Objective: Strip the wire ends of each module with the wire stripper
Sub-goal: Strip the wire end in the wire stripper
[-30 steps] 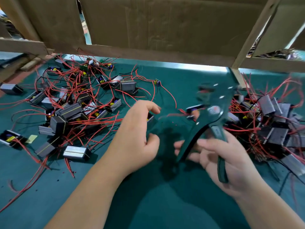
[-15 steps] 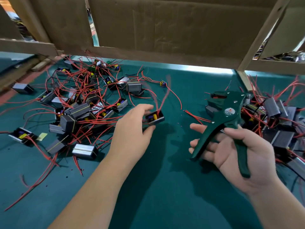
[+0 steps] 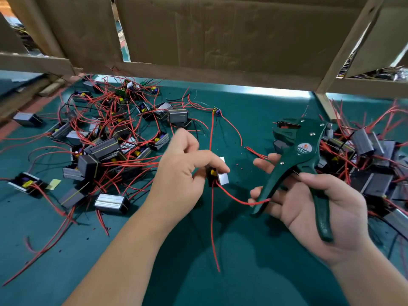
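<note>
Step in hand, by judgement: lining up a fresh lead for stripping. Small black module with silver metal casing [image 3: 223,178] pinched in left hand [image 3: 178,173] fingertips, mid-table between left heap [image 3: 106,146] and right heap [image 3: 364,155] of wired modules. Thin red wire [image 3: 231,196] looping right to right hand [image 3: 309,206] — fingers curled round dark green pistol-handled wire stripper [image 3: 303,151], handles spread, jaws gaping. Next: wire end into jaws, then squeeze — short bite only.

Even overhead light, wide-angle edge distortion

matt green mat [image 3: 254,272]; creased cardboard wall [image 3: 220,36].
</note>
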Motion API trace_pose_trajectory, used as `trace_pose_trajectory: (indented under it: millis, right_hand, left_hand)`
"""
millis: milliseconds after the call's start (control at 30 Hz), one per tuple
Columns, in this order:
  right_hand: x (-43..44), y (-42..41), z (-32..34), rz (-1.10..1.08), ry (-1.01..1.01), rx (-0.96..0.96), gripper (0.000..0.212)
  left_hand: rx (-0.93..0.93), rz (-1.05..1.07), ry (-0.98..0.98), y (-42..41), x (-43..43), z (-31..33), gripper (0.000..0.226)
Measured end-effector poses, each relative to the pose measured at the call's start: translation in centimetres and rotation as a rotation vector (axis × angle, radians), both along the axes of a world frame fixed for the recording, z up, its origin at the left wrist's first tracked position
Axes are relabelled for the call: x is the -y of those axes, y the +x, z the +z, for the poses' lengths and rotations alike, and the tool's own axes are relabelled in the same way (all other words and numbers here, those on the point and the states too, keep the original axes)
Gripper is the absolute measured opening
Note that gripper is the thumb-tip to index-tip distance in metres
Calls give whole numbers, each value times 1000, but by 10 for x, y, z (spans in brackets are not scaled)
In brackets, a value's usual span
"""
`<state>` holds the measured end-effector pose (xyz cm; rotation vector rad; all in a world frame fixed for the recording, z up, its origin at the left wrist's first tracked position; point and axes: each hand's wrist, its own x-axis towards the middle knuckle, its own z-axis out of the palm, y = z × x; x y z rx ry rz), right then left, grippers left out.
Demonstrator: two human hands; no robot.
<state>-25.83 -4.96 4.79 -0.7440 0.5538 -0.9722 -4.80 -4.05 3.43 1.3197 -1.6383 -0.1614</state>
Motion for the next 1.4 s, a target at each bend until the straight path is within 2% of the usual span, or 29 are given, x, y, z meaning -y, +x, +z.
trace_pose_trajectory:
  millis: [167, 233, 367, 433, 533, 600, 733, 833, 867, 900, 967, 1033, 1200, 1400]
  right_hand:
    - [-1, 2, 1, -5, 10, -52, 85]
    - [-2, 5, 1, 20, 14, -42, 93]
    - [-4, 9, 1, 52, 7, -39, 94]
    - [-6, 10, 0, 73, -3, -32, 92]
    - [-6, 11, 1, 96, -23, -38, 91]
    - [-6, 11, 0, 109, -25, -37, 90]
    - [-8, 11, -3, 133, -63, -7, 70]
    - [-8, 13, -5, 83, -40, -30, 78]
    - [-7, 14, -6, 59, -18, -59, 80]
    - [-6, 14, -7, 27, 1, -116, 78]
    - [-5, 14, -9, -15, 24, -241, 67]
    - [-6, 13, -11, 28, 65, -257, 65]
    - [-10, 14, -7, 217, 96, -133, 76]
    - [-13, 14, -4, 317, 26, -87, 66]
  left_hand:
    - [-103, -71, 319, -9, 2, -4, 65]
    - [-73, -107, 322, -14, 1, -5, 58]
    - [4, -251, 312, -18, -5, -5, 39]
    - [-23, -288, 316, -23, -8, -4, 30]
    - [-89, -238, 219, -29, -6, -8, 18]
    - [-174, -226, 189, -31, -3, -11, 26]
    - [-501, -177, 270, -33, 0, -11, 63]
    - [-693, -159, 308, -29, 5, -13, 85]
    - [-772, -171, 334, -27, 7, -13, 84]
    - [-831, -180, 348, -25, 8, -13, 75]
    - [-860, -158, 335, -23, 10, -9, 39]
    - [-886, -138, 308, -23, 10, -7, 20]
    - [-895, -124, 254, -25, 10, -9, 16]
    - [-850, -117, 177, -24, 10, -8, 8]
